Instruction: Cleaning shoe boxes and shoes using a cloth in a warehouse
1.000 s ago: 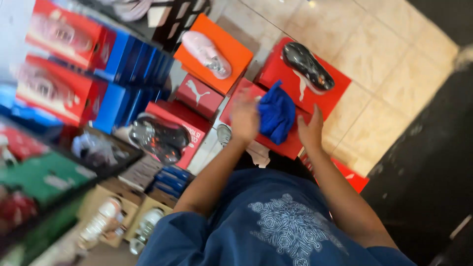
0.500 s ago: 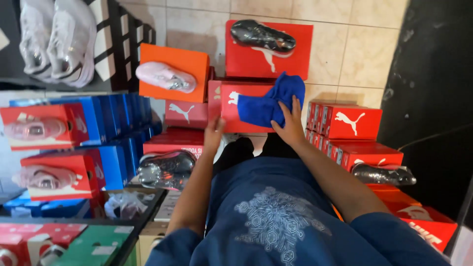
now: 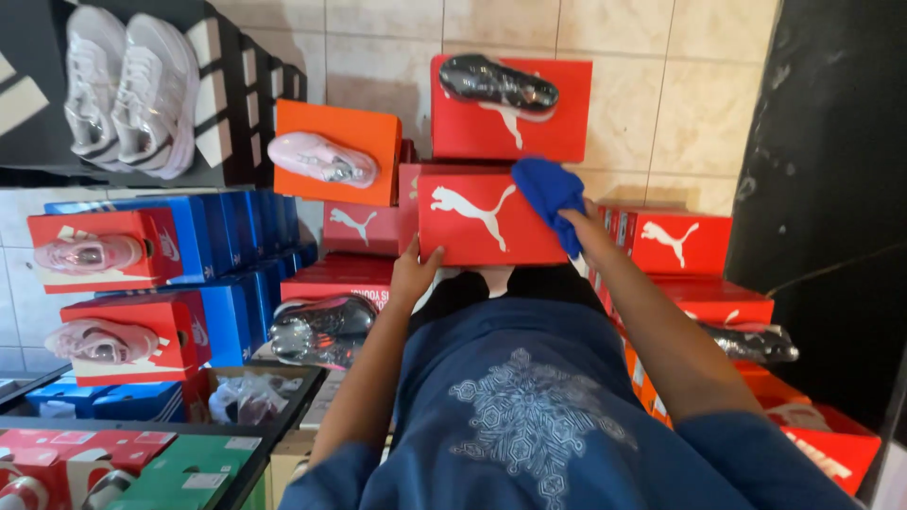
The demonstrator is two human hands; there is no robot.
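Red box: a red shoe box (image 3: 477, 219) with a white animal mark on its face, held up in front of the person, above the lap, before the stacked boxes.
Left hand: the left hand (image 3: 414, 274) grips the box's lower left corner, fingers closed on its edge.
Right hand: the right hand (image 3: 588, 229) presses a blue cloth (image 3: 551, 194) against the box's upper right corner (fingers wrapped around the cloth).
Behind: a taller red box (image 3: 557, 123) carries a black shoe (image 3: 498, 85); left of it, an orange box (image 3: 326, 127) carries a pink shoe (image 3: 321, 159).
Left side: blue boxes (image 3: 236, 227) stand in a row, with white shoes (image 3: 128, 90) on a dark shelf above.
Right side: more red boxes (image 3: 680, 241) are stacked beside a dark wall.
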